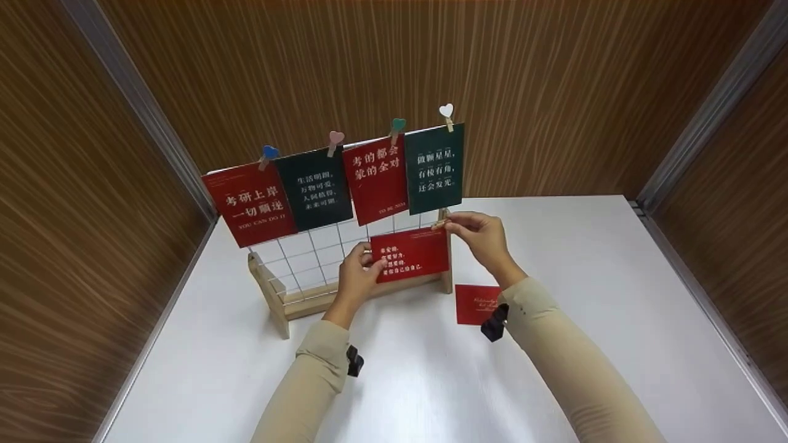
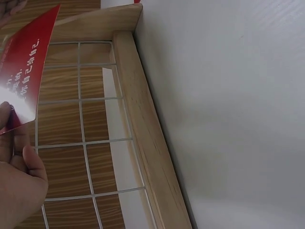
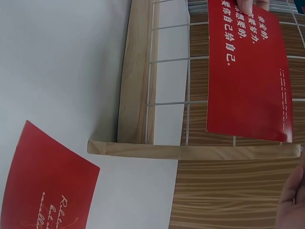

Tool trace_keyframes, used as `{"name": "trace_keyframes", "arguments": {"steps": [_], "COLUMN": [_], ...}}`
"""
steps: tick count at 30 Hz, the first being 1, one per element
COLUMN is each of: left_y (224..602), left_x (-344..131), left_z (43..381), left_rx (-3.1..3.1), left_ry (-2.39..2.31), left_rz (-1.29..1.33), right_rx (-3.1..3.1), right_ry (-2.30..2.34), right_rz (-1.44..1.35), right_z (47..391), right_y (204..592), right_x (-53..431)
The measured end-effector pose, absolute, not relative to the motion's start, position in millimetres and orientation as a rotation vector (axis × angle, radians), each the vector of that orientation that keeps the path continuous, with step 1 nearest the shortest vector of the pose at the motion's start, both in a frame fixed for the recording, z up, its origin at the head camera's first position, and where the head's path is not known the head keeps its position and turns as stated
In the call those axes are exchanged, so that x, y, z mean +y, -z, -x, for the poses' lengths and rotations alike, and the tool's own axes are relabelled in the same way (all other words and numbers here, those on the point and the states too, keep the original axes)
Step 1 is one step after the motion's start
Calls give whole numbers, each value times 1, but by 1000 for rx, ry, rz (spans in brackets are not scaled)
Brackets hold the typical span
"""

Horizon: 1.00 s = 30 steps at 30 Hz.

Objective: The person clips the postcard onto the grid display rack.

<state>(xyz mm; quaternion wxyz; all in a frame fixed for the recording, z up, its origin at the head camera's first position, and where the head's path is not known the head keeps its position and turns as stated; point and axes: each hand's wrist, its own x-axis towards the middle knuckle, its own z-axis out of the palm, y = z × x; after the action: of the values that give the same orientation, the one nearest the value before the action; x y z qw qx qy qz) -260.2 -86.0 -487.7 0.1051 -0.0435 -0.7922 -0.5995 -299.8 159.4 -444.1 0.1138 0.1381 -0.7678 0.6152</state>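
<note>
My left hand point(image 1: 356, 275) pinches the left side of a red card point(image 1: 414, 253) with white writing, thumb in front. In the right wrist view the card point(image 3: 248, 86) stands in front of a white wire grid. At its upper right corner my right hand point(image 1: 485, 239) pinches a small wooden clothespin point(image 1: 439, 224). The grid belongs to a rack with a wooden frame point(image 1: 314, 304). In the left wrist view my left hand point(image 2: 21, 181) shows at the left edge. Only part of my right hand point(image 3: 293, 200) appears in the right wrist view.
Several red and dark green cards point(image 1: 434, 169) hang along the rack's top, held by clothespins with heart heads, such as a white one point(image 1: 447, 111). Another red card point(image 1: 473, 304) lies on the white table point(image 1: 585, 277), partly under my right wrist. Wood-grain walls point(image 1: 369, 55) surround the table.
</note>
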Motion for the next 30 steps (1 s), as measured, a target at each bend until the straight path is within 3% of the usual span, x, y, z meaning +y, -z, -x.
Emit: {"name": "trace_keyframes", "arguments": {"steps": [30], "left_y": [484], "left_x": [-86], "left_z": [270], "left_rx": [-2306], "left_ry": [1625], "left_rz": [76], "right_rx": [-2276], "right_ry": [-1665], "right_rz": [-284], "right_z": [310], "right_y": [438], "right_x": [137]}}
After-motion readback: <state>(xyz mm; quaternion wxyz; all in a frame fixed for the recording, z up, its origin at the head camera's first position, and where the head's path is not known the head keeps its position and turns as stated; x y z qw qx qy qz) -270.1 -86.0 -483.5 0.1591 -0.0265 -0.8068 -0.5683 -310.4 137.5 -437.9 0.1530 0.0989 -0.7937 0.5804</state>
